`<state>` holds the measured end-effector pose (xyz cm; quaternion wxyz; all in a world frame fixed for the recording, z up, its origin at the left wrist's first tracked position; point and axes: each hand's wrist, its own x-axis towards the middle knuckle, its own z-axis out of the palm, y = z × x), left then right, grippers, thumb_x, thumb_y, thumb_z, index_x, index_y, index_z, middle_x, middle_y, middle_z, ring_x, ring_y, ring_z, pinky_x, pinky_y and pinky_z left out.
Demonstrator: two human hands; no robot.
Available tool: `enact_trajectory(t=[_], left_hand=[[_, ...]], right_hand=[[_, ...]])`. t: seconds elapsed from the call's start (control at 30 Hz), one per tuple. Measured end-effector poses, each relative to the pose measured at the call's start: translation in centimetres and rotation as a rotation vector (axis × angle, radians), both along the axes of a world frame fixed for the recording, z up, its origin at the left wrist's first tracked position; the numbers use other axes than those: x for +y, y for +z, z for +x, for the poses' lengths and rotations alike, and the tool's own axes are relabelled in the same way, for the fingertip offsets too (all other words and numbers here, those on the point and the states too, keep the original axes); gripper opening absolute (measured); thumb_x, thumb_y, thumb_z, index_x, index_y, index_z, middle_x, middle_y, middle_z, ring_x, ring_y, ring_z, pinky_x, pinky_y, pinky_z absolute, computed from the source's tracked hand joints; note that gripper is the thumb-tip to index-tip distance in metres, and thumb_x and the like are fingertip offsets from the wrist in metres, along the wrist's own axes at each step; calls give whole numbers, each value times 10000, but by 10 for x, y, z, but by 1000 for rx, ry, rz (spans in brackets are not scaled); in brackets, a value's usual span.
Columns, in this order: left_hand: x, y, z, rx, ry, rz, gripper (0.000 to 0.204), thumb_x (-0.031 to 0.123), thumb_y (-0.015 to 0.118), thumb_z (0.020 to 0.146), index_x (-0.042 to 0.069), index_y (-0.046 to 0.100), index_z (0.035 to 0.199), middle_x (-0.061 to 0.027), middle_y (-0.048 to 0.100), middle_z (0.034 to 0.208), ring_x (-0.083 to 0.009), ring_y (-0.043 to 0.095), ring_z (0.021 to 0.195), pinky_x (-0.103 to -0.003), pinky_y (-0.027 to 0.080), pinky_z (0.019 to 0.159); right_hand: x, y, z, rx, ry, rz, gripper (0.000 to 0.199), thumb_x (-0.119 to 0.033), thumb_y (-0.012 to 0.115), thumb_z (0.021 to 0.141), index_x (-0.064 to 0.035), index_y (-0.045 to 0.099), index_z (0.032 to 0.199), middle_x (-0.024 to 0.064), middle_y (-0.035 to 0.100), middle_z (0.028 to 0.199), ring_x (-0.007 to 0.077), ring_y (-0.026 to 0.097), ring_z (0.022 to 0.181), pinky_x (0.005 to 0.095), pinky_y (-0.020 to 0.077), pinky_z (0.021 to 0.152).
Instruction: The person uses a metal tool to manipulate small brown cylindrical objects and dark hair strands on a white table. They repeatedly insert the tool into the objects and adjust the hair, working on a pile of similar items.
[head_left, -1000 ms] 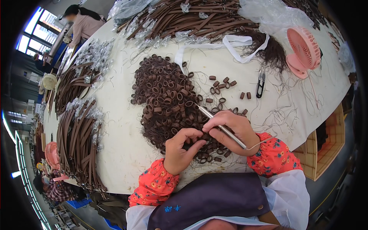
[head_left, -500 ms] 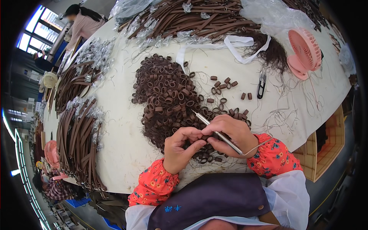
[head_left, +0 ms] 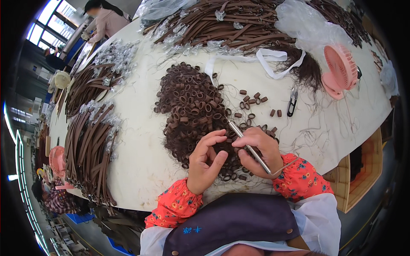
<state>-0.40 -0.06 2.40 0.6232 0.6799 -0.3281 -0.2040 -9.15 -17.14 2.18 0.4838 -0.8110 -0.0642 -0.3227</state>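
Observation:
My right hand (head_left: 262,150) is closed around a slim silver pen-shaped tool (head_left: 257,158). The tool's thin tip points up and left, and a pale cord (head_left: 287,165) trails from its rear end past the sleeve. Just left of it, my left hand (head_left: 206,162) has thumb and fingers apart, with no object visible between them. Both hands hover over the near end of a heap of small brown strap loops (head_left: 194,100), many with loose threads. Whether a loop sits under my right fingertips is hidden.
Several single loops (head_left: 257,95) lie right of the heap. Black thread snips (head_left: 292,102), a white band (head_left: 273,55) and a pink fan (head_left: 340,68) stand beyond. Bundled brown straps (head_left: 87,153) lie left, more (head_left: 239,25) at the back. A wooden bin (head_left: 363,170) is lower right.
My left hand has drawn away from my right and its fingers have spread; earlier both hands met at a small brown loop. The right hand still holds the tool. The whole view has shifted slightly.

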Motion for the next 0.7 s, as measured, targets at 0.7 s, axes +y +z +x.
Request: enact_trajectory(t=[0.7], left_hand=[[3, -14, -9, 352, -57, -223, 107, 0, 522, 946, -24, 571, 1037, -74, 651, 896, -91, 612, 692, -206, 483, 600]], right_hand=[[1, 0, 5, -96, 45, -162, 331, 0, 717, 676, -103, 621, 976, 79, 608, 851, 276, 582, 780, 385, 477, 732]])
